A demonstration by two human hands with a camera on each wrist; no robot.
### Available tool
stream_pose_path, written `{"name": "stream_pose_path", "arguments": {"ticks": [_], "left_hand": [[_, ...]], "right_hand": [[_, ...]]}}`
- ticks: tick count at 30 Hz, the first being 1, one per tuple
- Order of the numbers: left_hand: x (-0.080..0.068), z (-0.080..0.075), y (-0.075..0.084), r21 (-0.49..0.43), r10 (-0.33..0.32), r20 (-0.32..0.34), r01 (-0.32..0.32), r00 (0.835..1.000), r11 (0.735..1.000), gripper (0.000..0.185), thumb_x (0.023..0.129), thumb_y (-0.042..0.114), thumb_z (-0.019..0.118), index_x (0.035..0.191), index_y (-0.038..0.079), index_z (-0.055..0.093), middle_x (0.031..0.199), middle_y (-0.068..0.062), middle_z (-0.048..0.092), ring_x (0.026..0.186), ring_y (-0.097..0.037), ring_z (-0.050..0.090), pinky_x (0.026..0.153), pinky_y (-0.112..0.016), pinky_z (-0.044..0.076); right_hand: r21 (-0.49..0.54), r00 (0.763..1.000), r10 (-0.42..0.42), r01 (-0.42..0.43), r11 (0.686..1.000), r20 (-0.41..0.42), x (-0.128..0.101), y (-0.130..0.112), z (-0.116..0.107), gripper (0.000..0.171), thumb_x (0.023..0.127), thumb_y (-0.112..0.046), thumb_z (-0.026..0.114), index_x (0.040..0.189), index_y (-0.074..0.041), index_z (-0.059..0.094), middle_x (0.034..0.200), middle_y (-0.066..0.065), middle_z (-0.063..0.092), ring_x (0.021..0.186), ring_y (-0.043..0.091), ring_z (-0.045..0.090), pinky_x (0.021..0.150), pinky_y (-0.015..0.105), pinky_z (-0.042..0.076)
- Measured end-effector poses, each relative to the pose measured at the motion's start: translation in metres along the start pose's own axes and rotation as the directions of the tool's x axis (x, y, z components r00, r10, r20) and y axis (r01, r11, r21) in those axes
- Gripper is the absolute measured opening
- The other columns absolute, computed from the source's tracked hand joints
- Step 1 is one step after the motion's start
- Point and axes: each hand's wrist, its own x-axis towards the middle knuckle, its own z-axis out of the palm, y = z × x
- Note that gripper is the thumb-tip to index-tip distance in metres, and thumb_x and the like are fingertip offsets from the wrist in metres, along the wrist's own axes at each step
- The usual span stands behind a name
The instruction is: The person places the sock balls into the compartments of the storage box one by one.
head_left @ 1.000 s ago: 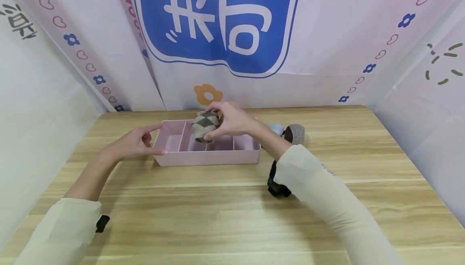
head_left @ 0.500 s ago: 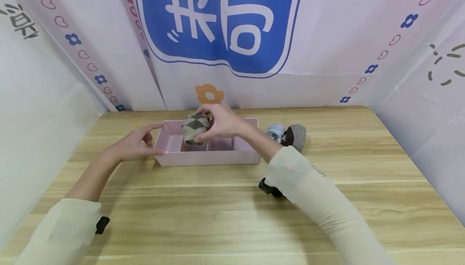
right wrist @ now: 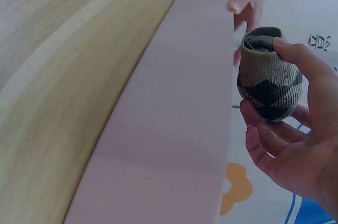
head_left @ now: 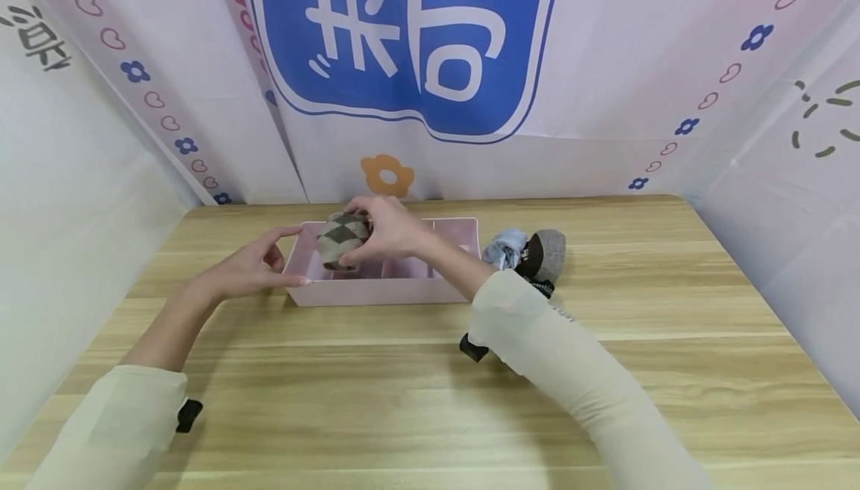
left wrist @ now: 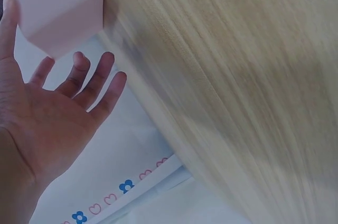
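Rolled sock poised over the pink box's left part

The right hand (head_left: 390, 230) has the checked sock roll (head_left: 341, 240) pinched between thumb and fingers, above the left part of the pink box (head_left: 376, 294). Whether it is squarely over the leftmost compartment (head_left: 307, 252) or overlapping its neighbour, I can't tell. The left hand (head_left: 243, 269) grips the box's left end, thumb at the near corner and forefinger at the far one, the other fingers loose outside it. Just beyond the box's right end lie a light blue bundle (head_left: 505, 246) and a brown-and-grey bundle (head_left: 547, 249), side by side.

I'd worry about the roll coming down off-centre: it could snag the box's rim or straddle two compartments. Too slack a pinch might let it unwind or drop early. And if the left thumb and forefinger eased off, a knock from the roll or the right forearm (head_left: 463, 262) could slide the box.
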Motion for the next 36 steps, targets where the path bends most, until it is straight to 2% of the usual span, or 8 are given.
{"name": "stream_pose_path", "arguments": {"ticks": [11,19,26,36], "left_hand": [[-0.001,0.000,0.002,0.000,-0.017,0.009,0.017,1.000,1.000,0.096,0.088,0.026,0.083,0.163,0.006,0.026,0.089,-0.008,0.053,0.079,-0.020,0.048,0.068,-0.030,0.043],[-0.001,0.000,0.000,0.005,0.005,0.005,-0.005,1.000,1.000,0.095,0.088,0.024,0.082,0.162,0.002,0.026,0.088,-0.007,0.054,0.078,-0.019,0.049,0.069,-0.030,0.043],[0.000,-0.001,0.001,0.007,0.009,0.009,-0.009,1.000,1.000,0.094,0.089,0.025,0.081,0.161,0.000,0.027,0.088,-0.008,0.054,0.078,-0.019,0.049,0.069,-0.030,0.043],[0.000,0.000,0.001,-0.040,0.045,-0.001,-0.045,0.999,0.998,0.085,0.087,0.019,0.083,0.156,0.000,0.036,0.082,-0.007,0.053,0.074,-0.018,0.049,0.065,-0.029,0.042]], "right_hand": [[-0.065,0.997,-0.002,-0.004,0.998,-0.082,0.014,-0.007,0.018,0.069,0.075,-0.034,0.094,0.132,-0.007,0.066,0.124,0.006,0.066,0.108,0.016,0.059,0.088,0.022,0.045],[-0.007,0.992,0.018,-0.019,1.000,-0.122,0.018,-0.013,0.031,0.073,0.074,-0.030,0.096,0.134,-0.007,0.062,0.125,0.005,0.067,0.109,0.015,0.061,0.089,0.020,0.047],[0.038,0.987,0.058,-0.053,0.998,-0.149,0.020,-0.013,0.037,0.069,0.074,-0.029,0.096,0.131,-0.010,0.061,0.122,0.002,0.067,0.106,0.013,0.061,0.087,0.020,0.047],[-0.022,0.982,0.102,-0.107,0.994,-0.162,0.027,-0.013,0.045,0.071,0.074,-0.037,0.095,0.133,-0.014,0.064,0.123,-0.001,0.067,0.107,0.012,0.060,0.087,0.022,0.047]]}}
